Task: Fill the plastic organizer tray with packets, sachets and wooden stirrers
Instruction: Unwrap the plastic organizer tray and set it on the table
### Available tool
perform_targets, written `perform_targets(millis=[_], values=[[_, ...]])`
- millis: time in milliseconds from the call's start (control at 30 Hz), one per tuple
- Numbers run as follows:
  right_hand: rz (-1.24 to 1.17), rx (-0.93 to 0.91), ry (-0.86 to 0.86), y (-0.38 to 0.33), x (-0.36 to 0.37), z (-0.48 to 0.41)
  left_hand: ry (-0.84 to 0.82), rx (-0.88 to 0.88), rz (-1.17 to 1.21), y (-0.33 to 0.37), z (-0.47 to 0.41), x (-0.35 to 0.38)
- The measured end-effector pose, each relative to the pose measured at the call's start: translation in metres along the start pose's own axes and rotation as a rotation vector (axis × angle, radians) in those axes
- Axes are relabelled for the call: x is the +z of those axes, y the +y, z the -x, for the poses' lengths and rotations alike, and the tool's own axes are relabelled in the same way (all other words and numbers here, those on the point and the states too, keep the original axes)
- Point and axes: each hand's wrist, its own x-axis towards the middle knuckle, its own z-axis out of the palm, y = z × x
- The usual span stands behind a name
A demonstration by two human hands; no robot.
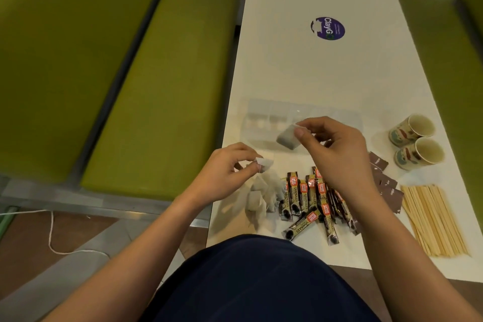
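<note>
A clear plastic organizer tray [264, 112] with several compartments stands on the white table [300, 65]. My right hand [337, 149] pinches a tea bag [287, 138] just above the tray's near side. My left hand [227, 172] pinches the paper tag [265, 163] of another tea bag, over a pile of tea bags [264, 193]. Dark coffee granule sachets [308, 201] lie in a heap in front of me. Brown sugar packets [386, 185] and a bundle of wooden stirrers [433, 219] lie to the right.
Two patterned paper cups [415, 141] lie on their sides at the right of the table. A round purple sticker [328, 29] marks the far tabletop. Green bench cushions [162, 81] flank the table on the left and right. A white cord [52, 232] trails on the floor.
</note>
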Motion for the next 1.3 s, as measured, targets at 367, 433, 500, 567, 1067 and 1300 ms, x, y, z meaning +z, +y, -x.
perform_targets(millis=[367, 433, 500, 567, 1067, 1300], values=[[-0.044, -0.207, 0.138, -0.031, 0.034, -0.097, -0.029, -0.122, 0.081, -0.003, 0.006, 0.006], [-0.043, -0.207, 0.119, -0.032, 0.038, -0.105, -0.019, -0.139, 0.084, -0.004, 0.006, 0.007], [0.017, -0.178, 0.047, -0.026, 0.043, -0.112, 0.002, -0.151, 0.088, -0.005, 0.005, 0.008], [0.107, -0.129, -0.066, -0.014, 0.051, -0.117, 0.006, -0.167, 0.099, -0.006, 0.005, 0.009], [0.421, -0.050, -0.174, 0.037, 0.094, -0.137, 0.026, -0.257, 0.182, -0.019, 0.009, 0.009], [0.635, -0.134, -0.088, 0.040, 0.094, -0.133, 0.095, -0.293, 0.283, -0.023, 0.007, 0.015]])
